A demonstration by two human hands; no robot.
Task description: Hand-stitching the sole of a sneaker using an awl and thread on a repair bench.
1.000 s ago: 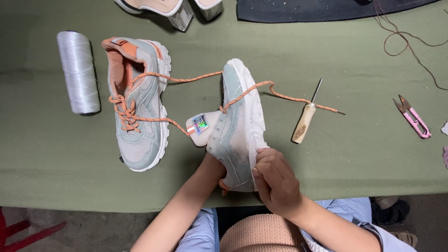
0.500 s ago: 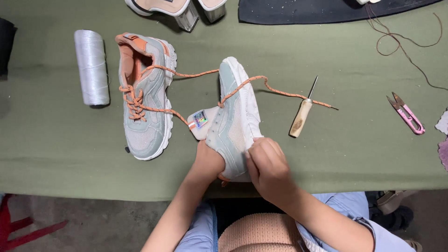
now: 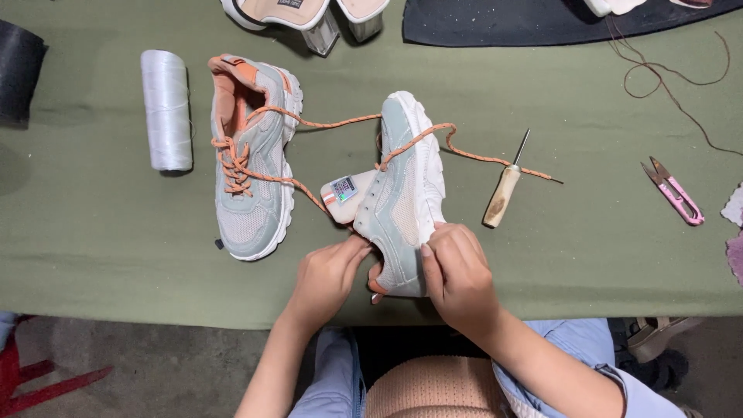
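A pale green sneaker (image 3: 398, 186) with a white sole lies on its side near the table's front edge, toe pointing away from me. My right hand (image 3: 458, 275) grips its heel and sole. My left hand (image 3: 329, 272) pinches the heel opening from the other side. Its tongue with a small coloured label (image 3: 344, 193) sticks out to the left. An orange lace (image 3: 472, 155) runs from this shoe across to the matching sneaker (image 3: 254, 155), which lies upright to the left.
A white thread spool (image 3: 165, 108) lies left of the shoes. A wooden-handled awl (image 3: 505, 190) sits to the right, pink thread snips (image 3: 675, 191) further right. More shoes (image 3: 302, 11) and a dark sheet (image 3: 542, 19) lie at the far edge of the green table (image 3: 101, 248).
My view has shifted slightly. Both hands have stayed at the heel of the near sneaker, the left fingers working closer into the opening.
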